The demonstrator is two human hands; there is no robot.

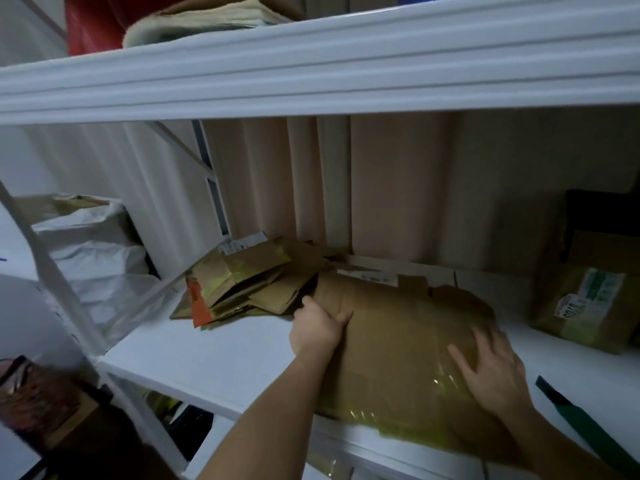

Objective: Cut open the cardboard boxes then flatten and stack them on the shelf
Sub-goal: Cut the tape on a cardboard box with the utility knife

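A large flattened cardboard box (401, 344), brown with yellowish tape, lies on the white shelf (214, 355); its near edge hangs over the shelf's front. My left hand (317, 327) grips the box's left edge, thumb on top. My right hand (491, 372) lies flat on the box's right part, fingers spread. A messy stack of flattened boxes (249, 285) sits just left of it, at the back of the shelf, touching the large box's far left corner.
A taped, labelled cardboard box (581, 306) stands at the right of the shelf. A dark green tool (585, 427) lies near the shelf's front right. White plastic bags (100, 258) fill the neighbouring shelf at left. An upper shelf beam (311, 71) hangs overhead.
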